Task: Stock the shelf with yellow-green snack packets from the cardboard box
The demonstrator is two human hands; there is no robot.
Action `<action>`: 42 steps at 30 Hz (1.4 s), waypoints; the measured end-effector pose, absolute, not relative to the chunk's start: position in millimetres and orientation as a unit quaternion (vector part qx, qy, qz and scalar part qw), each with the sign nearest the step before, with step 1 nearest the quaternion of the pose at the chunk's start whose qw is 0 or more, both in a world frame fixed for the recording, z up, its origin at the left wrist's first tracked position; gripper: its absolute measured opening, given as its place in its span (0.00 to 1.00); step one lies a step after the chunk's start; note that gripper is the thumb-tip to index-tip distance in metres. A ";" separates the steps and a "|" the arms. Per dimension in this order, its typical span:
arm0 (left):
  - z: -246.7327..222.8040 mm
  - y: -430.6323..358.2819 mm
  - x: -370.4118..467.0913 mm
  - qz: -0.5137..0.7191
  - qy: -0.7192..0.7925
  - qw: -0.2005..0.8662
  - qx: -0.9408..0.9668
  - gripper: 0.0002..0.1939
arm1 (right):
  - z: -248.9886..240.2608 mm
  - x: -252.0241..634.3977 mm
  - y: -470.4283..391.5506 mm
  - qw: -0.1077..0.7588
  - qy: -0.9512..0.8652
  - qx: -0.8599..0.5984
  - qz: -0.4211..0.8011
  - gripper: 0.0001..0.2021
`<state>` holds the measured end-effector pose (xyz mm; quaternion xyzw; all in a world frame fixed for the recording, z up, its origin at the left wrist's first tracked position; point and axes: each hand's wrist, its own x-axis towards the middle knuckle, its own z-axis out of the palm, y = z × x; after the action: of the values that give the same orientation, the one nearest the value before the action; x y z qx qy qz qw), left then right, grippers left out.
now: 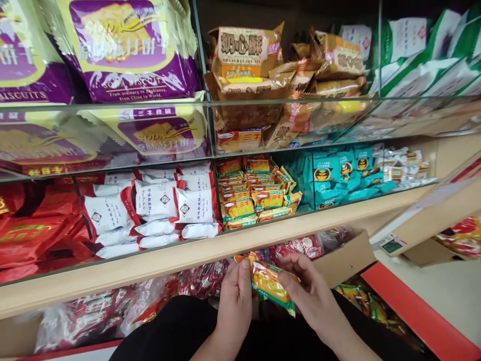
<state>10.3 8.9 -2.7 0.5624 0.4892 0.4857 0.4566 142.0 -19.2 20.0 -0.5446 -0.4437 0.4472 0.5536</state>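
Note:
My left hand (pixel 236 296) pinches the left end of a yellow and green snack packet (pixel 268 282). At the packet's right side, the thumb and fingers of my right hand (pixel 310 296) close round it. Both hands hold it low in the view, in front of the wooden shelf edge (pixel 180 248). Above, behind the glass, similar yellow and green packets (pixel 268 198) lie stacked in a compartment. White packets with red ends (pixel 158 200) fill the compartment to their left, and teal packets (pixel 338 173) the one to their right.
Purple soda biscuit packs (pixel 128 50) and brown packs (pixel 248 50) stand on the upper shelf behind a glass front (pixel 150 133). Red packets (pixel 37 225) lie at the far left. Below the shelf are bagged packets (pixel 93 311), a cardboard box (pixel 347 258) and a red edge (pixel 417 311).

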 end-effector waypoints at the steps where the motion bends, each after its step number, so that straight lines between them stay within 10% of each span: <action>1: -4.1 9.6 10.7 0.500 0.494 0.456 0.547 0.15 | 18.1 142.0 -19.6 0.546 -0.439 -0.544 0.462 0.12; 16: 10.4 9.5 8.7 0.469 0.447 0.441 0.621 0.17 | 4.0 147.8 -11.8 0.504 -0.454 -0.671 0.299 0.17; 31: 14.5 4.0 0.3 0.500 0.440 0.460 0.588 0.22 | 43.6 162.5 -16.0 0.468 -0.567 -0.549 0.398 0.15; 37: 14.5 7.0 -2.9 0.477 0.496 0.522 0.504 0.28 | 99.3 166.1 68.8 0.552 -0.580 -0.552 0.234 0.16; 42: 19.1 7.9 -0.7 0.455 0.477 0.541 0.523 0.27 | 128.1 136.0 154.9 0.380 -0.725 -0.574 0.024 0.15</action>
<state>-0.7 7.9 19.1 0.5227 0.4765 0.4549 0.5411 136.0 154.9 128.1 -0.5737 -0.7254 0.0245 0.3795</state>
